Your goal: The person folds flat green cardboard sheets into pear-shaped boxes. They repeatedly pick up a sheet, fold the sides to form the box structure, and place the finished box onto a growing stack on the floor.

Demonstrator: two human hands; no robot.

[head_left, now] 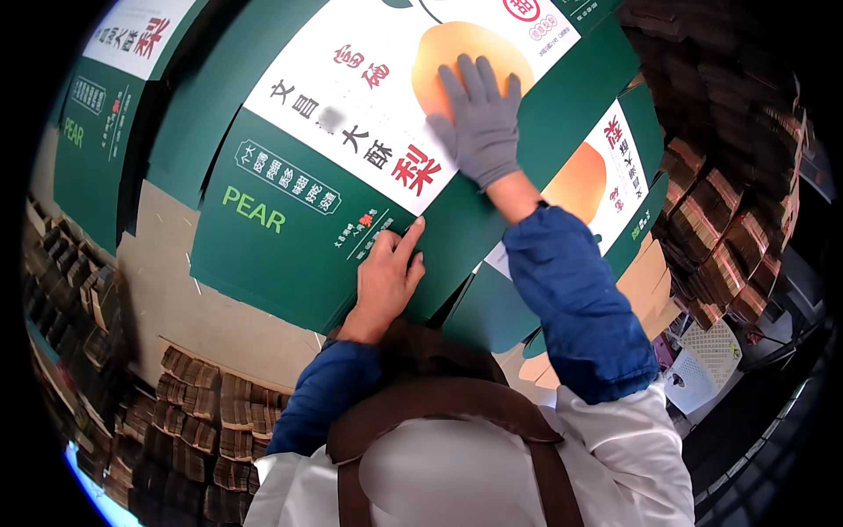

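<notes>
A large flat sheet of printed cardboard [290, 211], green with a white panel and a picture of a yellow pear, lies in front of me. My right hand [485, 127], in a grey knit glove, presses flat on the pear picture with its fingers spread. Bare, my left hand [386, 277] rests on the green part close to the near edge. Its index finger points away from me, the thumb stands off, and the other fingers are bent and partly hidden. Neither hand grips anything that I can see.
Another green printed carton sheet [92, 167] lies at the far left. Bundled stacks of brown cardboard [202, 413] stand at the lower left, with more stacks [720, 220] on the right. A white plastic basket [707, 360] stands at the lower right.
</notes>
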